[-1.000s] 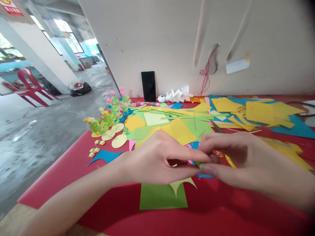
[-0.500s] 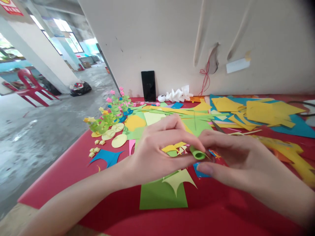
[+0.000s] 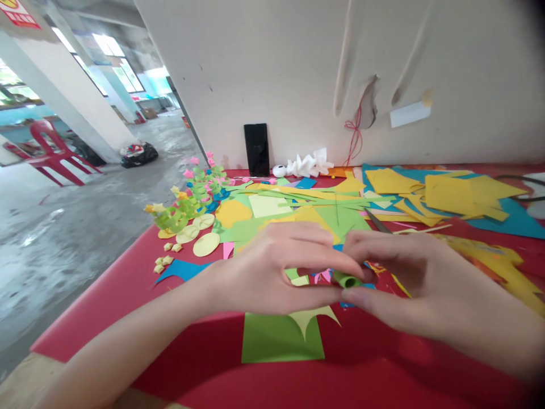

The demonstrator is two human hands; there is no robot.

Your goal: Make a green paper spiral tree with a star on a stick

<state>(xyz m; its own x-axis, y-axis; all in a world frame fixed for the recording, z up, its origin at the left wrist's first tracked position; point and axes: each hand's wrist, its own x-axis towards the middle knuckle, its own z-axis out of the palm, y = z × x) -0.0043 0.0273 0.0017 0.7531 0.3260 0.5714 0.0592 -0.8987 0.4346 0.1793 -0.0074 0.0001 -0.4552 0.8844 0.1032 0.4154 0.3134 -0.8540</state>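
Item 1: green paper roll [image 3: 348,280], small tube, centre of frame, just right of middle. Lies between my two hands, open end facing the camera, axis roughly level.

Item 2: my left hand [image 3: 272,272], lower centre. Thumb and forefinger pinched shut on the roll's left end; other fingers curled above it.

Item 3: my right hand [image 3: 409,278], lower right. Thumb under the roll, forefinger over it, closed on the right end. Both grips meet at the roll, fingertips nearly touching. How much of the roll sits inside my left pinch I can't tell, fingers cover it.

Item 4: green paper sheet [image 3: 276,341], flat on the red table [image 3: 128,295], directly below the hands, w/ a pale yellow pointed offcut [image 3: 313,318] on its upper right corner.

Item 5: misc. coloured paper scraps [image 3: 306,210], yellow/green/blue, across centre to upper right, behind hands.

Item 6: pale yellow paper discs [image 3: 206,244], left of centre, near green curled paper pieces [image 3: 183,210].

Item 7: black upright rectangle [image 3: 256,149] against wall, top centre; white folded paper [image 3: 309,165] just beside it.
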